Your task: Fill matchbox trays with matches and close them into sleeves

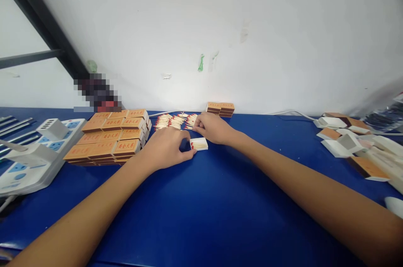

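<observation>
A small white matchbox tray [199,144] with red-tipped matches in it lies on the blue table. My left hand [168,146] has its thumb and forefinger at the tray's left end, gripping it. Behind the tray, my right hand [214,127] is at the right edge of the loose matches [170,121], fingertips pinched together; whatever is between them is too small to make out. The loose matches lie in heaps near the wall, partly hidden by my hands.
Stacked orange matchboxes [110,137] stand at the left, beside a white power strip [56,145] and metal rods [15,127]. A smaller matchbox stack [220,108] is against the wall. Open boxes and trays [346,141] lie at the right, near a plastic bag [385,113].
</observation>
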Demonstrator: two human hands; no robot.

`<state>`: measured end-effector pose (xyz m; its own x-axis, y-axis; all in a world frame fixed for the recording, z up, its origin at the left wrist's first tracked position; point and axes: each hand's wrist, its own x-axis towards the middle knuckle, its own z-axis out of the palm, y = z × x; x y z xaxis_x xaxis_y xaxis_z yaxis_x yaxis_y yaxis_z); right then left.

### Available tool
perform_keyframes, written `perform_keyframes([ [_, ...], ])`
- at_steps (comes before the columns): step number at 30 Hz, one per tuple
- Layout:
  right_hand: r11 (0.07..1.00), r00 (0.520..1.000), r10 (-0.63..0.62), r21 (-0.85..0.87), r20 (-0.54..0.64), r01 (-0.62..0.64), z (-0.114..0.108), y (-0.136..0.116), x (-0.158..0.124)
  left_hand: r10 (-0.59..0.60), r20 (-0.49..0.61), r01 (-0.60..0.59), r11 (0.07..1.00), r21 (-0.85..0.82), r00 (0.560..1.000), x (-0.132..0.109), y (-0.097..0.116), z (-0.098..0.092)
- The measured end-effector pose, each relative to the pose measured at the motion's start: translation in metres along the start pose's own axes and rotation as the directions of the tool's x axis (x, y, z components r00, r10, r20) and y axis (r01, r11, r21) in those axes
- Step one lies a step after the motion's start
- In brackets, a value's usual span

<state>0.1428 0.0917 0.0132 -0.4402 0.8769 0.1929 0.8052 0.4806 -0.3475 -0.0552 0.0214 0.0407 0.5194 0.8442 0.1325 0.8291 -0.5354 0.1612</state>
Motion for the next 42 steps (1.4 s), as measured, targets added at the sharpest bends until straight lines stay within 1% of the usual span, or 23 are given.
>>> perform_keyframes([
  [5, 0.999, 1.000, -0.013, 0.036, 0.002, 0.013, -0.005, 0.013, -0.006, -0.031, -0.022, 0.031, 1.000, 0.003, 0.999, 0.001, -0.003, 0.004],
  [10, 0.991, 0.997, -0.034, 0.131, 0.073, 0.024, -0.012, 0.025, -0.007, -0.060, -0.052, 0.059, 0.998, -0.018, 0.997, 0.002, -0.005, 0.007],
  [13, 0.982, 0.995, -0.060, 0.182, 0.077, 0.046, -0.017, 0.027, -0.009, -0.071, -0.051, 0.070, 0.997, -0.030, 0.996, 0.003, -0.006, 0.007],
  [17, 0.971, 0.984, -0.098, 0.232, 0.152, 0.060, -0.027, 0.024, -0.013, -0.097, -0.049, 0.096, 0.995, -0.015, 0.994, 0.004, -0.006, 0.007],
  [22, 0.983, 0.974, -0.097, 0.174, 0.205, 0.062, -0.034, 0.019, -0.015, -0.098, -0.046, 0.098, 0.995, -0.008, 0.994, 0.004, -0.006, 0.006],
  [28, 0.998, 0.981, -0.065, 0.034, 0.181, 0.060, -0.030, 0.024, -0.013, -0.093, -0.050, 0.092, 0.996, -0.022, 0.994, 0.004, -0.005, 0.006],
  [31, 0.999, 0.975, -0.051, 0.008, 0.215, 0.051, -0.029, 0.026, -0.013, -0.086, -0.043, 0.084, 0.996, -0.032, 0.995, 0.004, -0.004, 0.006],
  [33, 0.999, 0.974, -0.054, 0.014, 0.219, 0.052, -0.029, 0.026, -0.013, -0.083, -0.041, 0.082, 0.996, -0.030, 0.996, 0.003, -0.003, 0.006],
  [35, 0.998, 0.978, -0.065, 0.032, 0.197, 0.060, -0.031, 0.026, -0.013, -0.085, -0.043, 0.084, 0.996, -0.022, 0.996, 0.003, -0.003, 0.005],
  [38, 0.991, 0.980, -0.106, 0.096, 0.171, 0.090, -0.035, 0.024, -0.014, -0.087, -0.044, 0.086, 0.996, -0.013, 0.995, 0.004, -0.003, 0.005],
  [42, 0.969, 0.956, -0.198, 0.190, 0.217, 0.158, -0.037, 0.016, -0.017, -0.087, -0.037, 0.087, 0.996, -0.013, 0.995, 0.004, -0.004, 0.005],
])
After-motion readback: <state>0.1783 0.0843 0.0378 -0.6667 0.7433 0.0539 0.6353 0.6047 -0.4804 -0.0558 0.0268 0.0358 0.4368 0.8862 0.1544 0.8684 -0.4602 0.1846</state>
